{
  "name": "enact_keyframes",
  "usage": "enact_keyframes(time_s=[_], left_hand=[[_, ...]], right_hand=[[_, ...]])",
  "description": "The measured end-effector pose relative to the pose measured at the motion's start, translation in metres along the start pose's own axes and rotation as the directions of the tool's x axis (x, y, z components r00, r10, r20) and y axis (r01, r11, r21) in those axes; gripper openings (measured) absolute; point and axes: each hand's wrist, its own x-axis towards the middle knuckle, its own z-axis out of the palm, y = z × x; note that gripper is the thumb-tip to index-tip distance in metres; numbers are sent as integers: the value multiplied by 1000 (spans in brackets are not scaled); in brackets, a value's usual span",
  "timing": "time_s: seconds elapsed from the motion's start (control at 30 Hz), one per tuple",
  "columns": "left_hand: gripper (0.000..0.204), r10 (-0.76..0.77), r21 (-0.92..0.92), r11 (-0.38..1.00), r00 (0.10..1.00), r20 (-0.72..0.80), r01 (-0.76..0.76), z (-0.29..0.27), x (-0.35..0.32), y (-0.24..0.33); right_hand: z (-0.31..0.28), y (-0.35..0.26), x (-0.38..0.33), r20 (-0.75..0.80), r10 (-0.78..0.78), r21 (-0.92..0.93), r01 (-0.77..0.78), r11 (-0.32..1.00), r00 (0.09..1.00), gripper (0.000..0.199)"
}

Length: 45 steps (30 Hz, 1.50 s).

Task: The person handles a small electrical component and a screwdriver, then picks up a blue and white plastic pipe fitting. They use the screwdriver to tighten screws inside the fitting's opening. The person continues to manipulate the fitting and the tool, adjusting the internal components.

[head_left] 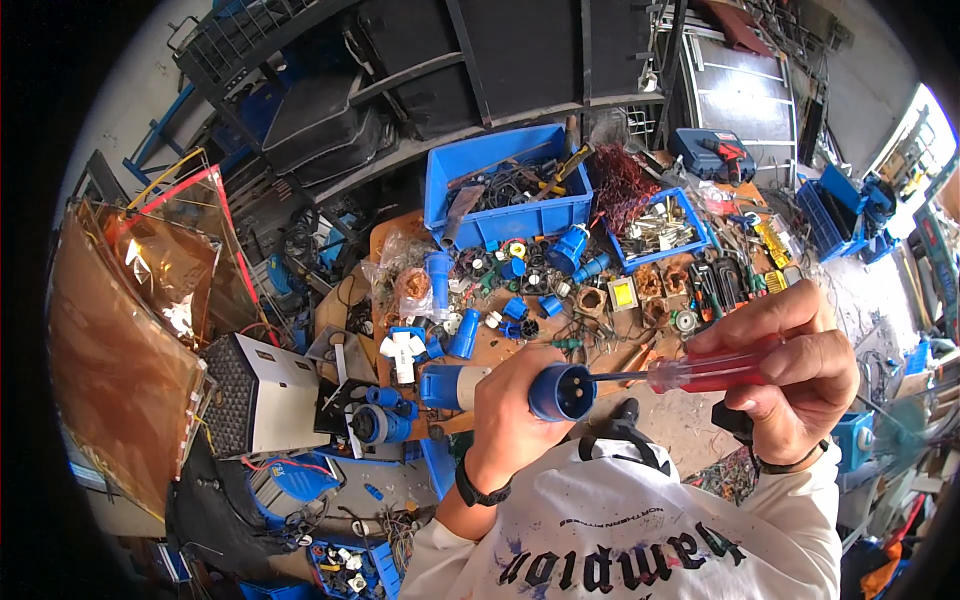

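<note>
My left hand [508, 402] is closed around a blue and white industrial plug [545, 392]. Its round blue open end points right and shows metal pins inside; the white and blue body sticks out to the left of my fingers. In my right hand [805, 375] is a screwdriver [715, 371] with a clear and red handle, gripped between thumb and fingers. The thin shaft reaches left, and its tip meets the open end of the plug near the rim. Whether the tip sits on a screw cannot be made out.
A cluttered wooden bench holds a blue crate [510, 215] of scrap, a shallow blue tray [655, 230] of metal parts, a white fitting [403, 352], blue connector pieces [465, 334] and several hand tools [725, 282]. A white-sided box [275, 388] stands left; a drill [730, 160] lies far right.
</note>
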Motion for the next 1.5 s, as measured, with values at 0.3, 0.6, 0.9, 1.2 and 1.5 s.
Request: enact_keyframes(time_s=[0.3,0.6,0.9,1.2,1.5], left_hand=[[37,-36,-29,999,999,12,36,1,-1,-1],[35,-32,-7,999,999,1,32,2,1,-2],[35,-51,-24,998,999,7,51,3,0,-2],[36,-26,11,1000,1000,8,26,1,0,-1],[36,-100,-29,994,993,60,102,11,-2,-1]], right_hand=[[10,-1,3,8,116,174,-116,978,993,23],[-7,3,1,30,47,-18,-46,999,998,28],[6,4,1,38,122,175,-127,976,992,31],[-10,8,-1,106,-9,-131,23,991,994,41],[-12,7,-10,109,184,47,-190,981,977,37]])
